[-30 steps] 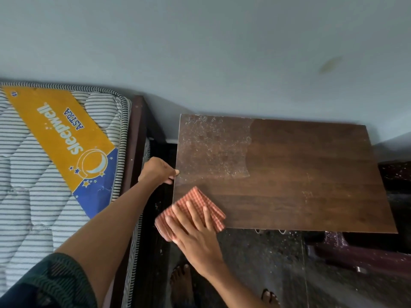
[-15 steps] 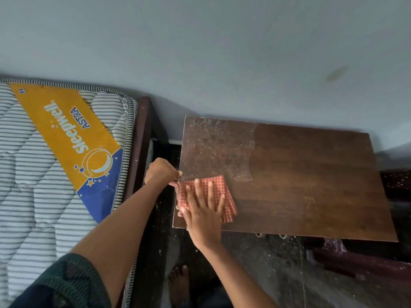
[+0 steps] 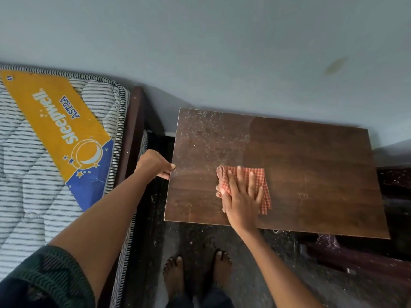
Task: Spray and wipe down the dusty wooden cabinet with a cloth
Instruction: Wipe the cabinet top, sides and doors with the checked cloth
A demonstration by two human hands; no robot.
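The dark wooden cabinet top (image 3: 311, 174) stands against the wall, seen from above. Its far left part is speckled with pale dust; the right and front parts look dark and even. An orange checked cloth (image 3: 263, 187) lies near the middle left of the top. My right hand (image 3: 241, 196) presses flat on the cloth with fingers spread. My left hand (image 3: 154, 164) grips the cabinet's left edge, thumb on top. No spray bottle is in view.
A striped mattress (image 3: 33, 174) with a yellow and blue label lies on a dark bed frame (image 3: 133, 130) just left of the cabinet. A pale wall (image 3: 222, 52) runs behind. My bare feet (image 3: 195, 272) stand on the dark speckled floor; dark furniture (image 3: 355, 258) sits low right.
My right hand has slid the cloth from the cabinet's front left corner up and to the right, toward the middle. My left hand has stayed on the left edge.
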